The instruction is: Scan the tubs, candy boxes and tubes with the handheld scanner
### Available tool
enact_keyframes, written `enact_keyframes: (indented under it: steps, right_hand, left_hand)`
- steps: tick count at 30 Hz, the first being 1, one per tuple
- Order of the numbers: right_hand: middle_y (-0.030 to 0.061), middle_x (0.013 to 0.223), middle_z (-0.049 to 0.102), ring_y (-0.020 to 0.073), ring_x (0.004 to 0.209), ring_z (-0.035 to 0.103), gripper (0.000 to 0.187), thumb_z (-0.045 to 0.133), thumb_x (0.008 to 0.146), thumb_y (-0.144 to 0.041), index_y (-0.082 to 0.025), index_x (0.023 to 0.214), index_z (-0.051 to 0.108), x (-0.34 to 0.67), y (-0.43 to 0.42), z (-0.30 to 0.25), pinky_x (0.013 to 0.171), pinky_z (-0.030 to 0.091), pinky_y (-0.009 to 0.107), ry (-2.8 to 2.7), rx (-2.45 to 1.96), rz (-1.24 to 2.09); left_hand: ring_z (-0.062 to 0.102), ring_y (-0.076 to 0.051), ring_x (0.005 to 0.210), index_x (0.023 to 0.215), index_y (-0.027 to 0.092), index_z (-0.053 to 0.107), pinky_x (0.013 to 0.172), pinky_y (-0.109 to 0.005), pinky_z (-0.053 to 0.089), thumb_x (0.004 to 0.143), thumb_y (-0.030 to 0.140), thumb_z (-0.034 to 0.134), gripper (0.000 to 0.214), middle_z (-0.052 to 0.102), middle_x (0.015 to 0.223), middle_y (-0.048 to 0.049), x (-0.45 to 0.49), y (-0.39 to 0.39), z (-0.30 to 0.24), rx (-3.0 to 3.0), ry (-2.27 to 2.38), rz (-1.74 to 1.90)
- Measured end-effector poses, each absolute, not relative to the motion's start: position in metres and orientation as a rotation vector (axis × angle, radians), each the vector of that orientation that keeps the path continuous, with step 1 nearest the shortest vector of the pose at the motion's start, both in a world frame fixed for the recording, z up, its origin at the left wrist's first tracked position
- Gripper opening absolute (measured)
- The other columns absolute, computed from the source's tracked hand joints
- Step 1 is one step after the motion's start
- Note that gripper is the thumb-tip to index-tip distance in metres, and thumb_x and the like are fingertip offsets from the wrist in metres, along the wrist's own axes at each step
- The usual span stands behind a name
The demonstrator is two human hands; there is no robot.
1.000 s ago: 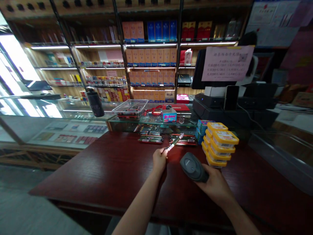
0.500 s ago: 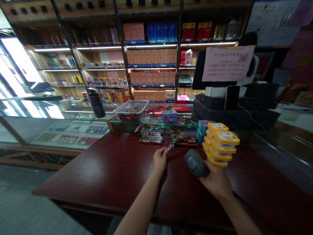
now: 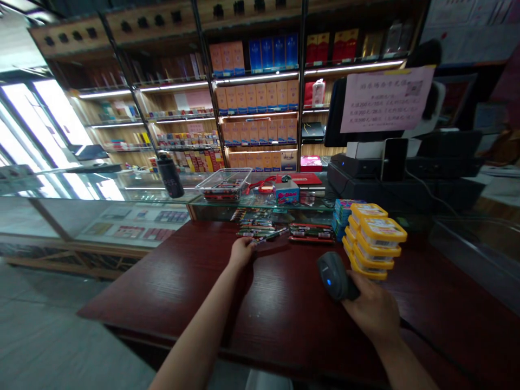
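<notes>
A thin, long pack (image 3: 271,236) is pinched at its near end between the thumb and fingers of the left hand (image 3: 242,251), and is pointed away to the right, with its far end near the gap between two piles of similar thin packs. Whether the left pile (image 3: 257,229) is touched by it cannot be told. The right pile (image 3: 311,233) is laid just beside that gap, towards the back of the dark red table (image 3: 170,292). A dark grey handheld scanner (image 3: 331,271) is gripped by the right hand (image 3: 374,309), with the fingers wrapped around its handle; its head is turned towards the left and a blue light is shown on it. A black cable (image 3: 430,341) is seen running from behind the right wrist. Beyond the right hand, yellow-lidded tubs (image 3: 379,252) are stacked on the table, and small blue packs (image 3: 341,219) are piled just beside them. Behind the table, a clear plastic tray (image 3: 223,187) partly filled with thin packs and a small blue box (image 3: 286,193) are set on a glass display case (image 3: 199,208). A dark bottle (image 3: 169,176) is placed farther left.
</notes>
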State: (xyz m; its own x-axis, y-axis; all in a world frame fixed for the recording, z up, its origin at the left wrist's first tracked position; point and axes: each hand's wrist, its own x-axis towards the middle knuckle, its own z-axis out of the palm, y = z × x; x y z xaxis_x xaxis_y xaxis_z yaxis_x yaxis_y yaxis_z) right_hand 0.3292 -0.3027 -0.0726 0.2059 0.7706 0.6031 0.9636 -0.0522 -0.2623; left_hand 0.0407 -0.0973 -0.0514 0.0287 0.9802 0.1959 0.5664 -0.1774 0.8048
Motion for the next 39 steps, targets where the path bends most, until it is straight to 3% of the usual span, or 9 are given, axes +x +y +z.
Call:
enact_keyframes:
  steps: [6,12,21,26,33,39]
  right_hand:
    - [0.0047,0.09,0.072,0.0208,0.077,0.067,0.026,0.054,0.076,-0.03,-0.022,0.099,0.062,0.33,-0.301,-0.076,0.062,0.046,0.028,-1.629,-1.827,-0.388]
    - [0.0048,0.088,0.071,0.0218,0.078,0.067,0.025,0.05,0.079,-0.029,-0.022,0.099,0.061,0.325,-0.305,-0.073,0.064,0.045,0.029,-1.61,-1.83,-0.371]
    - [0.0049,0.087,0.072,0.0209,0.075,0.067,0.025,0.053,0.076,-0.028,-0.022,0.099,0.063,0.327,-0.303,-0.072,0.062,0.045,0.028,-1.62,-1.873,-0.396]
    - [0.0042,0.092,0.072,0.0213,0.08,0.067,0.026,0.053,0.076,-0.025,-0.022,0.1,0.061,0.325,-0.303,-0.069,0.066,0.045,0.029,-1.611,-1.85,-0.35]
    - [0.0061,0.094,0.072,0.0217,0.081,0.067,0.028,0.054,0.073,-0.022,-0.021,0.1,0.062,0.325,-0.303,-0.067,0.067,0.046,0.029,-1.601,-1.854,-0.332]
    - [0.0054,0.092,0.071,0.0201,0.079,0.066,0.027,0.055,0.072,-0.02,-0.021,0.098,0.062,0.325,-0.302,-0.067,0.068,0.045,0.028,-1.606,-1.835,-0.323]
  left_hand:
    - [0.052,-0.026,0.103,0.099,0.02,0.071,0.09,-0.035,0.042,0.078,0.018,0.056,0.026,0.06,0.104,-0.0105,0.018,-0.1,-0.033,2.195,2.062,0.814]
    - [0.052,-0.021,0.102,0.111,0.02,0.064,0.094,-0.031,0.04,0.079,0.01,0.051,0.037,0.05,0.11,-0.0098,0.056,-0.121,-0.052,2.438,1.856,0.723]
    - [0.049,-0.023,0.11,0.107,0.019,0.064,0.1,-0.034,0.036,0.084,0.015,0.047,0.029,0.046,0.12,-0.012,0.069,-0.127,-0.062,2.481,1.841,0.617]
    - [0.049,-0.024,0.108,0.109,0.019,0.064,0.096,-0.036,0.038,0.084,0.017,0.05,0.029,0.049,0.116,-0.0122,0.08,-0.13,-0.058,2.464,1.901,0.63]
    - [0.05,-0.02,0.107,0.11,0.021,0.063,0.096,-0.032,0.038,0.086,0.016,0.046,0.03,0.056,0.113,-0.0079,0.127,-0.122,-0.054,2.586,1.608,0.824]
    - [0.053,-0.019,0.104,0.109,0.02,0.061,0.092,-0.029,0.04,0.088,0.017,0.044,0.027,0.061,0.109,-0.0075,0.167,-0.103,-0.044,2.647,1.585,0.698]
